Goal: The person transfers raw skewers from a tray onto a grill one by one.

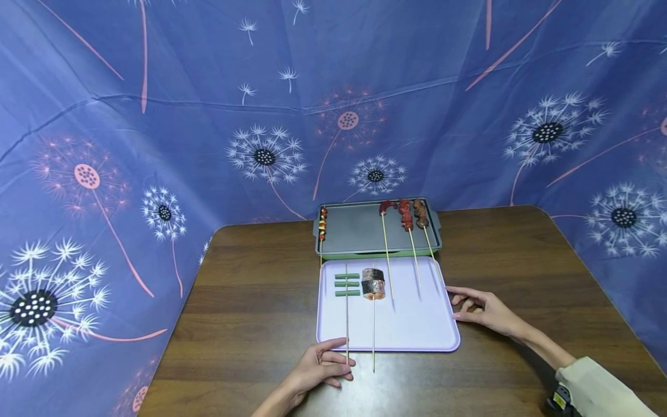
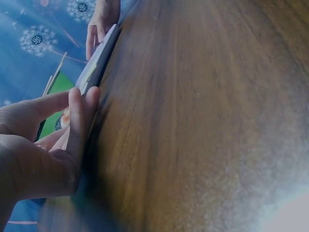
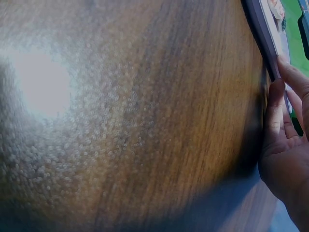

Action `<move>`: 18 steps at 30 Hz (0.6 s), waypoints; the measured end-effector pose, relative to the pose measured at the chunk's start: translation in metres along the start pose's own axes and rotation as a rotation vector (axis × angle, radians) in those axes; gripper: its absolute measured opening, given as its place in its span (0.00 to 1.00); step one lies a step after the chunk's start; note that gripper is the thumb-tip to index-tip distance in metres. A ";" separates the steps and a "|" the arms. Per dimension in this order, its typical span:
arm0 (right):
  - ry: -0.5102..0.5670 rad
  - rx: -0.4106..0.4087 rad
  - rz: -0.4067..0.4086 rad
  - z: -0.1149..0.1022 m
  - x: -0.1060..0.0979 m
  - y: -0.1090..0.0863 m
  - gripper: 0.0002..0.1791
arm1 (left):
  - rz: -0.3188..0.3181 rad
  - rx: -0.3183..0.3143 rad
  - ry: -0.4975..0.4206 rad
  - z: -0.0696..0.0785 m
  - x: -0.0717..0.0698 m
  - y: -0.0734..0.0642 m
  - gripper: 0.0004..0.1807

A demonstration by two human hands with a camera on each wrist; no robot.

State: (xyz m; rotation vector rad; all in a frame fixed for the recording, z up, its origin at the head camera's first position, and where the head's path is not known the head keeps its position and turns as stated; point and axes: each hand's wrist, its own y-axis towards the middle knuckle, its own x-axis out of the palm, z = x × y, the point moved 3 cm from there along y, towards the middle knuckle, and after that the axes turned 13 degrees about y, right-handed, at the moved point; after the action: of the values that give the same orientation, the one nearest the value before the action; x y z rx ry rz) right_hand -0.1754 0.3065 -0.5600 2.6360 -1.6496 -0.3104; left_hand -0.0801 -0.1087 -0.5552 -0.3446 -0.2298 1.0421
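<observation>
My left hand pinches the lower end of a wooden skewer threaded with green bean-like pieces, at the front edge of a lavender tray. Beside it on the tray lies a skewer with chunks of dark-skinned fish, its stick reaching past the front rim. With index finger and thumb fairly straight, my right hand touches the tray's right edge. In the left wrist view, the left fingertips meet near the tray edge. The right wrist view has the right hand against the rim.
Behind the tray stands a grey grill pan with a green base. A vegetable skewer lies at its left; a dark red curved piece, red meat and brown meat skewers lie at right, sticks over the tray. Wooden table.
</observation>
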 end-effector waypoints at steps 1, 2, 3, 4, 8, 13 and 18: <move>0.003 -0.006 -0.005 0.000 0.000 0.000 0.32 | 0.003 -0.001 -0.001 0.000 0.000 0.001 0.38; 0.005 -0.009 -0.005 0.000 0.000 0.000 0.31 | 0.007 -0.002 -0.002 0.000 0.000 0.001 0.38; 0.005 -0.012 -0.006 0.000 0.000 0.000 0.31 | 0.010 -0.003 -0.003 -0.001 0.001 0.001 0.38; 0.005 -0.012 -0.007 0.001 0.000 0.000 0.31 | 0.012 -0.005 -0.004 -0.001 0.001 0.002 0.38; -0.004 0.002 0.000 0.003 0.000 0.001 0.32 | 0.016 -0.003 -0.006 -0.002 0.001 0.003 0.38; -0.007 0.026 -0.005 0.004 -0.001 0.001 0.32 | 0.008 0.003 -0.015 -0.001 0.001 0.003 0.39; 0.001 0.044 0.000 0.004 -0.002 -0.001 0.32 | -0.017 0.015 -0.023 0.000 0.001 0.000 0.39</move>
State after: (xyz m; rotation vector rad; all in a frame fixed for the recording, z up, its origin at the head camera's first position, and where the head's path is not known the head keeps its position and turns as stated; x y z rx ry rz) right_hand -0.1761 0.3092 -0.5640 2.6670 -1.6761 -0.2756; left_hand -0.0797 -0.1081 -0.5552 -0.3168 -0.2445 1.0313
